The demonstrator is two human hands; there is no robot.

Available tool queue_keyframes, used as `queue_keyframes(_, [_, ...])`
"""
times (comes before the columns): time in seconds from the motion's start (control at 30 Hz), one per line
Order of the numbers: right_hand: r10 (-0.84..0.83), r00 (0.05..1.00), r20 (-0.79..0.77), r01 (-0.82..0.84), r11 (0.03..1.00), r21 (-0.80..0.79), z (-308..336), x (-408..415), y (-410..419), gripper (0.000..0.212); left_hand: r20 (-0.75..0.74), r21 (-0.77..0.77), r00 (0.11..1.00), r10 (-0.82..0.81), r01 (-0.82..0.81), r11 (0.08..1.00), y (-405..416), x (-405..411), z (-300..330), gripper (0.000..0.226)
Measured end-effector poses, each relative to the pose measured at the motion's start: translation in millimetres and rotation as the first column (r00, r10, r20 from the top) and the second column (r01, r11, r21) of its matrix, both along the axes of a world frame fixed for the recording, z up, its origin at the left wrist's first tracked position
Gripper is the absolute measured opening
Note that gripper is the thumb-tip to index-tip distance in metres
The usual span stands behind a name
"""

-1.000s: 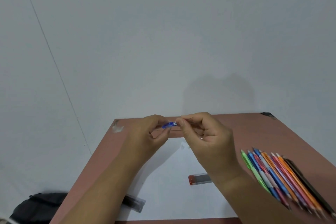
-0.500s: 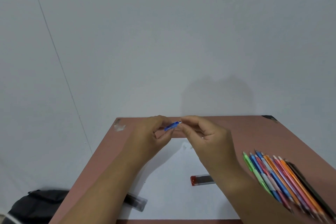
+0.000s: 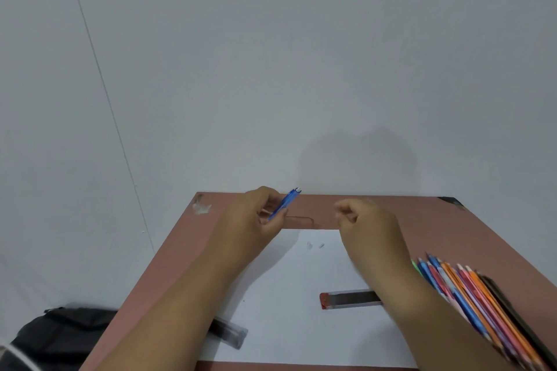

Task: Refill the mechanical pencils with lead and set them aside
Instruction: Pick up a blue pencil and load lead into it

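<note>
The left hand (image 3: 256, 217) grips a thin blue plastic mechanical pencil (image 3: 284, 203). The pencil's long line tilts up and away to the right, and its white-tipped end sticks out past the fingers. The right hand (image 3: 366, 220) sits apart from it, just to the right, with fingers curled tight. I cannot tell if something tiny is pinched inside. Next, I think, that hand must reach the pencil's open end, so it is the nearer helper. Below lies a clear lead case with a red cap (image 3: 349, 300) on white paper (image 3: 286, 295). The arm hides part of it. A row of colourful mechanical pencils (image 3: 482, 304) rests on the brown surface (image 3: 422, 220), cut off at the edge.
</note>
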State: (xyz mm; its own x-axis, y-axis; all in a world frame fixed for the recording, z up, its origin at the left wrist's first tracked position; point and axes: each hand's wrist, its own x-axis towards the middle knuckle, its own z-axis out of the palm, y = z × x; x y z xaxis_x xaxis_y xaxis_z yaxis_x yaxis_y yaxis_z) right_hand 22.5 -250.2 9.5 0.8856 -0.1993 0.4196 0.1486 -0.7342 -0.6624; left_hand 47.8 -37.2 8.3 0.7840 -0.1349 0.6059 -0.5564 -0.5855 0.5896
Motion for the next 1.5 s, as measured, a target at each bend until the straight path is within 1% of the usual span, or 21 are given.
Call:
queue_keyframes(0.1, [0.006, 0.989, -0.15, -0.031, 0.986, -0.164, -11, 9, -5, 0.024, -0.016, -0.023, 0.999, 0.036, -0.037, 0.999, 1, 3, -2, 0.013])
queue_keyframes(0.13, [0.031, 0.984, -0.176, -0.063, 0.982, -0.179, -13, 11, -5, 0.024, -0.021, -0.028, 0.999, 0.038, -0.039, 0.999, 1, 4, -3, 0.012])
queue_keyframes(0.2, [0.096, 0.973, -0.209, -0.13, 0.98, -0.152, -14, 11, -4, 0.021, -0.029, -0.037, 0.999, 0.041, -0.042, 0.998, 2, 5, -3, 0.011])
queue_keyframes(0.27, [0.124, 0.959, -0.254, -0.166, 0.974, -0.153, -14, 12, -2, 0.016, -0.029, -0.036, 0.998, 0.051, -0.052, 0.998, 2, 6, -4, 0.01])
queue_keyframes(0.33, [0.124, 0.942, -0.312, -0.194, 0.959, -0.204, -11, 14, 0, 0.015, -0.004, -0.022, 0.998, 0.057, -0.057, 0.998, 2, 8, -5, 0.01])
queue_keyframes(0.43, [0.095, 0.924, -0.369, -0.211, 0.934, -0.288, -7, 12, 3, 0.022, 0.023, 0.0, 0.998, 0.054, -0.054, 0.999, 3, 7, -4, 0.012])
queue_keyframes(0.5, [0.086, 0.943, -0.321, -0.193, 0.929, -0.317, -6, 9, 4, 0.022, 0.027, 0.009, 0.998, 0.056, -0.056, 0.998, 4, 7, -3, 0.012])
queue_keyframes(0.53, [0.096, 0.961, -0.26, -0.169, 0.946, -0.277, -5, 8, 6, 0.022, 0.029, 0.014, 0.998, 0.061, -0.062, 0.998, 4, 7, -3, 0.012])
queue_keyframes(0.6, [0.117, 0.99, -0.081, -0.125, 0.988, -0.094, -1, 3, 8, 0.02, 0.033, 0.009, 0.997, 0.063, -0.064, 0.998, 4, 8, -4, 0.012])
queue_keyframes(0.63, [0.118, 0.993, 0.014, -0.118, 0.993, -0.003, 2, 0, 9, 0.018, 0.031, 0.009, 0.998, 0.062, -0.062, 0.998, 5, 8, -4, 0.013])
queue_keyframes(0.67, [0.119, 0.988, 0.094, -0.124, 0.991, 0.053, 5, -2, 10, 0.016, 0.029, 0.017, 0.998, 0.062, -0.062, 0.998, 5, 8, -4, 0.013])
queue_keyframes(0.77, [0.13, 0.959, 0.25, -0.153, 0.985, 0.074, 10, -9, 15, 0.011, 0.043, 0.046, 0.997, 0.057, -0.059, 0.997, 4, 8, -5, 0.015])
queue_keyframes(0.87, [0.119, 0.928, 0.354, -0.155, 0.985, 0.073, 9, -11, 17, 0.009, 0.069, 0.06, 0.997, 0.045, -0.049, 0.997, 5, 9, -5, 0.016])
queue_keyframes(0.97, [0.127, 0.916, 0.38, -0.165, 0.984, 0.069, 8, -10, 18, 0.007, 0.079, 0.073, 0.996, 0.039, -0.045, 0.996, 4, 9, -5, 0.018])
queue_keyframes(1.13, [0.135, 0.922, 0.362, -0.171, 0.983, 0.071, 6, -9, 19, 0.007, 0.098, 0.072, 0.995, 0.029, -0.036, 0.997, 4, 9, -5, 0.023])
queue_keyframes(1.23, [0.149, 0.933, 0.328, -0.181, 0.981, 0.068, 7, -8, 18, 0.009, 0.112, 0.083, 0.993, 0.02, -0.03, 0.996, 4, 10, -6, 0.021])
queue_keyframes(1.33, [0.181, 0.949, 0.259, -0.206, 0.976, 0.074, 7, -8, 16, 0.011, 0.139, 0.101, 0.99, 0.032, -0.046, 0.994, 6, 13, -8, 0.019])
queue_keyframes(1.5, [0.24, 0.959, 0.148, -0.232, 0.97, -0.068, 7, -6, 12, 0.016, 0.159, 0.141, 0.986, 0.049, -0.072, 0.987, 9, 12, -7, 0.018])
